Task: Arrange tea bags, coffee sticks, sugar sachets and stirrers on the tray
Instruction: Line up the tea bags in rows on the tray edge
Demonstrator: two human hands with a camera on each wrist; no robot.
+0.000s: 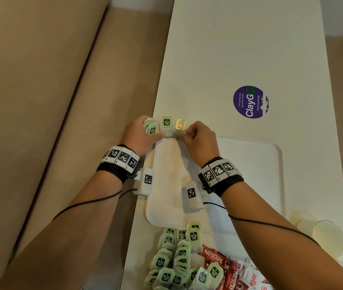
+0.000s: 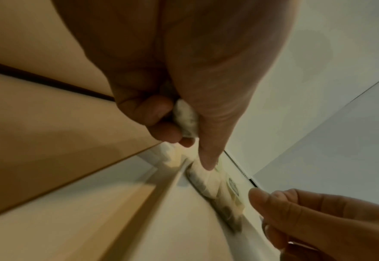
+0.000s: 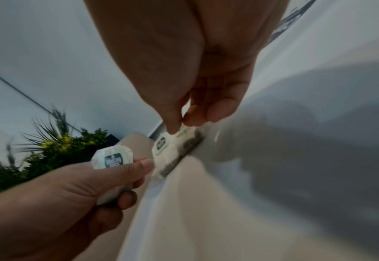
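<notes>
A white tray (image 1: 250, 176) lies on the white counter. Two tea bags stand side by side at its far left corner, one with a green tag (image 1: 166, 124) and one with a yellow tag (image 1: 180, 126). My left hand (image 1: 154, 133) grips a small stack of green-tagged tea bags (image 1: 150, 127) in its curled fingers, while its thumb reaches over to the green-tagged bag (image 2: 204, 176) on the tray. My right hand (image 1: 184, 133) pinches the yellow-tagged bag (image 3: 185, 134) between thumb and forefinger. The held stack (image 3: 112, 159) also shows in the right wrist view.
A heap of tea bags (image 1: 172, 262), red coffee sticks (image 1: 225, 268) and sugar sachets (image 1: 254, 277) lies on the counter near me. A clear glass (image 1: 327, 237) stands at the right. A purple sticker (image 1: 250, 101) marks the counter farther off. Beige upholstery (image 1: 40, 101) runs along the left.
</notes>
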